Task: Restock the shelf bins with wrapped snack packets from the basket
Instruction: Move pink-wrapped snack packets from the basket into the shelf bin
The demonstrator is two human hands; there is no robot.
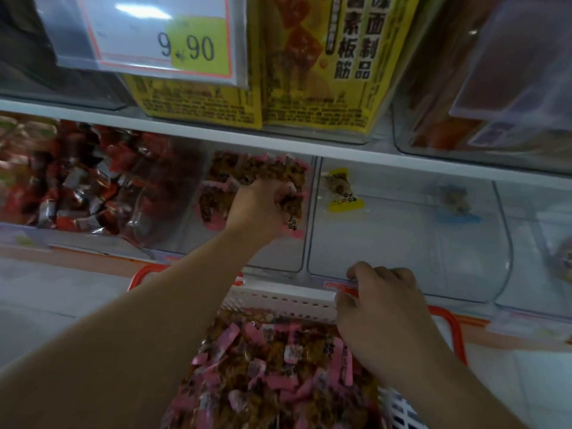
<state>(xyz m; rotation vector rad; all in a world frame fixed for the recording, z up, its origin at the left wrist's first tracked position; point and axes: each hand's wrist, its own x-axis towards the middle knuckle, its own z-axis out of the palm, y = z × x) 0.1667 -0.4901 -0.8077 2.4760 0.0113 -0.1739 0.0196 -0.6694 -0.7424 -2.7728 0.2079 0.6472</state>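
pink packets (pixel 272 376): heaped in white basket (pixel 278 300), handy under the shelf
left hand (pixel 258 207): clutching a bunch, dropping them into clear bin (pixel 275 258)
right hand (pixel 380 300): curled on basket rim, steadying it

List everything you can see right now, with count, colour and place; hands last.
pink packets: many, pink-wrapped, in the basket
basket: one, white with red rim, below the shelf
pink bin: one, clear, partly filled with pink packets
yellow packet: one, yellow, next bin to the right
blue packet: one, blurred, same bin
red packets: many, left bin
price tag: one, reads 9.90, upper shelf
yellow boxes: two, upper shelf
left hand: grips pink packets inside the bin
right hand: grips the basket rim
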